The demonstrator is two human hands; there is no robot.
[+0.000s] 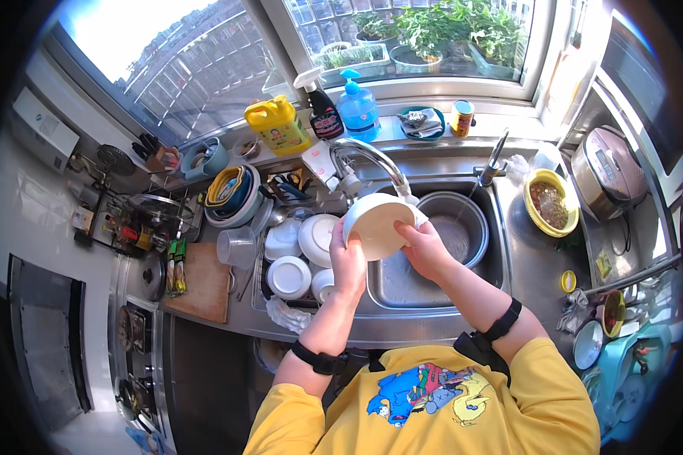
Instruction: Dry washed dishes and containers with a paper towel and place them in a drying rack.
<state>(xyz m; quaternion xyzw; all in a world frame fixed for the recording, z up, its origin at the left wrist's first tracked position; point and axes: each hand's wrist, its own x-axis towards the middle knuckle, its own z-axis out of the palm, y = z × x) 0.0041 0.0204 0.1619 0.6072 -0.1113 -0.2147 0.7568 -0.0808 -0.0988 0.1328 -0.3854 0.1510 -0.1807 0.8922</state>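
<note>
Both my hands hold a white bowl (380,224) over the left edge of the sink (401,284). My left hand (350,259) grips its left rim with the thumb on the near side. My right hand (427,247) grips the right side, with a white cloth (420,216) partly hidden behind the fingers. Just beyond the bowl arches a chrome faucet (375,152). In the sink's right part sits a round metal pot (481,227), and a thin stream runs down into it from a second tap (492,162). White bowls (289,277) stand upside down in a rack left of my hands.
Along the windowsill are a yellow jug (279,126), a black spray bottle (324,111) and a blue pump bottle (358,111). A yellow basket (572,213) and a rice cooker (609,170) stand at right. Left are a clear plastic container (236,247) and a wooden cutting board (205,278).
</note>
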